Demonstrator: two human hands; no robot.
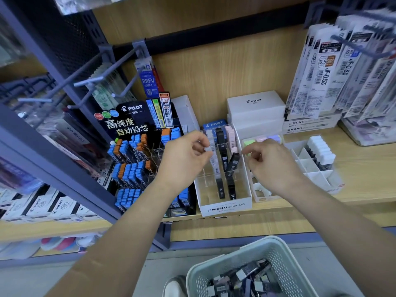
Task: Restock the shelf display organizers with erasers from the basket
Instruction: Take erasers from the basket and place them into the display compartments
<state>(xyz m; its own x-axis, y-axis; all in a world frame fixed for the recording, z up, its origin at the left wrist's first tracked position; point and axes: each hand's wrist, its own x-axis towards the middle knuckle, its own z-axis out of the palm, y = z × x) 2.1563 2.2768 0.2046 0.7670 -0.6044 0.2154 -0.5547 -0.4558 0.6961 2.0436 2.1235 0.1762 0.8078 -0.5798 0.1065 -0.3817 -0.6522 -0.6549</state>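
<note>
The left hand (184, 159) pinches a small white eraser (207, 149) between thumb and fingertips; its long axis is hidden. The divided organizer (225, 205) lies just right of this hand, which is the nearer one. The right hand (272, 166), loosely curled, holds nothing; the basket (235, 260) sits below it.

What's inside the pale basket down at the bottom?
The basket holds a loose heap of small dark, grey and lilac erasers. Whatever lies beneath the heap is covered, and the basket's near side runs out of the picture.
</note>
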